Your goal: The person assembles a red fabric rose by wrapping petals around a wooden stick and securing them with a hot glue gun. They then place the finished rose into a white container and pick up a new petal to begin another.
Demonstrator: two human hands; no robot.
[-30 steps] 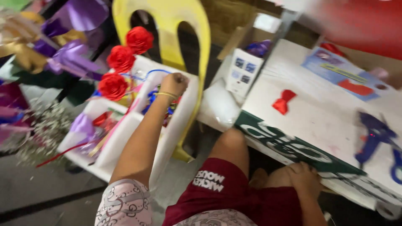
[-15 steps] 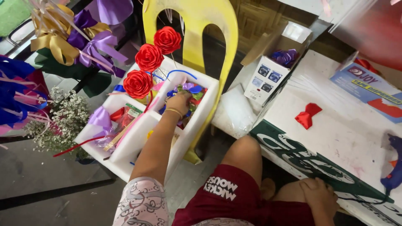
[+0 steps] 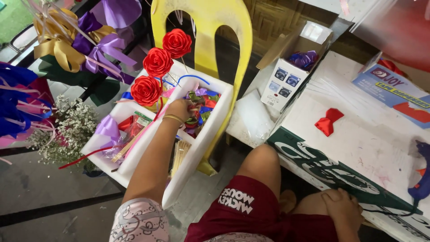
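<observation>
Reaching deeper since a moment ago, left hand (image 3: 179,109) digs into the white foam tray (image 3: 215,130), fingers closed on coloured ribbon scraps (image 3: 201,110) at twelve o'clock; right hand (image 3: 342,208) rests on the thigh, fingers loosely apart. Picking step, I'd judge.

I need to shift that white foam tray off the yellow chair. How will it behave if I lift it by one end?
The white foam tray probably weighs little but may flex or crack. The three red ribbon roses stand tall on thin stems, so they could topple.
</observation>
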